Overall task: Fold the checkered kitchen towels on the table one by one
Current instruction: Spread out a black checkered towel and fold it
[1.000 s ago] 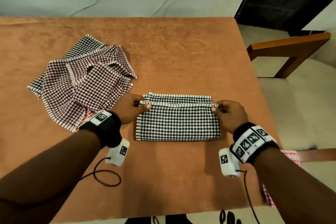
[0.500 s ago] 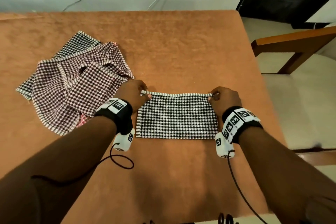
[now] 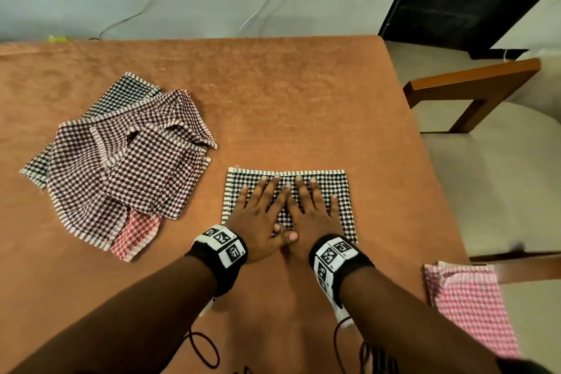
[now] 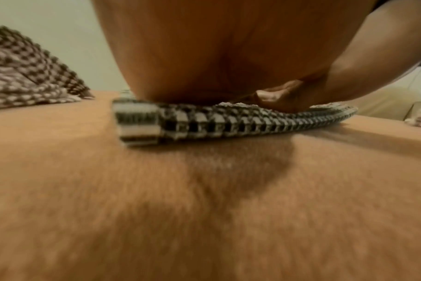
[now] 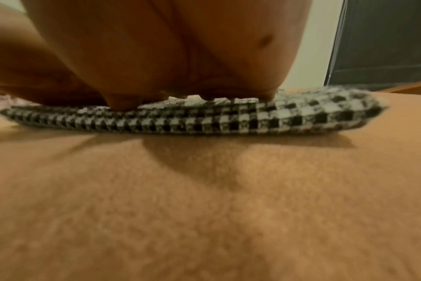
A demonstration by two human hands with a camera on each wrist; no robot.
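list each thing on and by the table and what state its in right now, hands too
black checkered towel: folded, flat on the table
left hand: open, pressing flat on the towel
right hand: open, pressing flat on the towel
pile of towels: unfolded, crumpled, overlapping
pink checkered towel: blurred, at the table's right edge; fold unclear
chair: beside the table, unoccupied

The head camera looks steeply down on the table (image 3: 303,100). Both wrist cameras sit low, very near it, sharing the folded towel (image 4: 252,121) edge.
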